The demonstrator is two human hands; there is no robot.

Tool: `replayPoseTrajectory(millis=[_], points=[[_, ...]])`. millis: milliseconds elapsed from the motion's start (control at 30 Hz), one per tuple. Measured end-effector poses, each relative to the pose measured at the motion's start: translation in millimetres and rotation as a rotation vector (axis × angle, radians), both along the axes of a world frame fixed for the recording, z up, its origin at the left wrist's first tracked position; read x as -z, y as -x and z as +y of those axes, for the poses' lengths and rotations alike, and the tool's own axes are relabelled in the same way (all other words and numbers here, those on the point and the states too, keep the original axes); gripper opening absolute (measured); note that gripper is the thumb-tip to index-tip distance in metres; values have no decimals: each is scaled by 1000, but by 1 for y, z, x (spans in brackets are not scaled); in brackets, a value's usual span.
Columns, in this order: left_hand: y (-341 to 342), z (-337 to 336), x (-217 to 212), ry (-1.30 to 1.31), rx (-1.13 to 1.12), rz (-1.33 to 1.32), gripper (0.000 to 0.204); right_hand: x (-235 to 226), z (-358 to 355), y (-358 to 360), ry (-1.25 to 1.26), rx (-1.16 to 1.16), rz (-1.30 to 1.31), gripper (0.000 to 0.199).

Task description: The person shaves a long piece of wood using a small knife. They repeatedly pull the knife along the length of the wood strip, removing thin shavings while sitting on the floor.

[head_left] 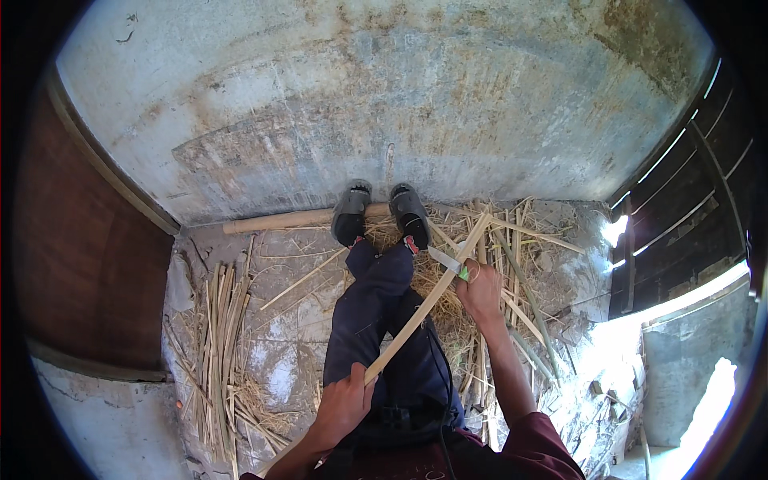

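Note:
A long pale bamboo strip (pixel 418 318) runs slantwise over my legs, from near my left forearm up to the right. My left hand (pixel 346 406) is closed round its lower part. My right hand (pixel 482 294) grips a knife by its handle, of which a bit of green shows. The knife's blade (pixel 445 258) points up and left and meets the strip near its far end; the strip hides part of it. A thin curled shaving hangs by my right fingers.
A bundle of split bamboo strips (pixel 222 344) lies on the floor at left, with more strips (pixel 524 320) and shavings at right. A bamboo pole (pixel 276 222) rests along the stained wall (pixel 384 104). My shoes (pixel 352 212) stand near the wall. A brown panel (pixel 96 240) is at left, dark slats at right.

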State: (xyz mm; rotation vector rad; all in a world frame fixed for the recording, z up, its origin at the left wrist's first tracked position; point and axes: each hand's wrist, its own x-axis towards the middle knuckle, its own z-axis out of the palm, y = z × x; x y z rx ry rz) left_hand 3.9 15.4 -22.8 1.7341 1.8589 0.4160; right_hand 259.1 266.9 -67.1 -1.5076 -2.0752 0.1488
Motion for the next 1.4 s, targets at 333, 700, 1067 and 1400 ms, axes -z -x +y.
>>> replayPoseTrajectory(millis=[333, 700, 1067, 1400], points=[[13, -24, 3, -3, 13, 0, 27, 45, 76, -89, -16, 319, 89, 22], [16, 1, -2, -3, -100, -153, 31, 27, -2, -33, 151, -76, 244, 14], [4, 11, -4, 12, -125, -444, 23, -14, -62, 28, 163, -429, 123, 23], [-2, 19, -20, -59, -101, -508, 21, -21, -64, 28, 132, -356, 197, 22]])
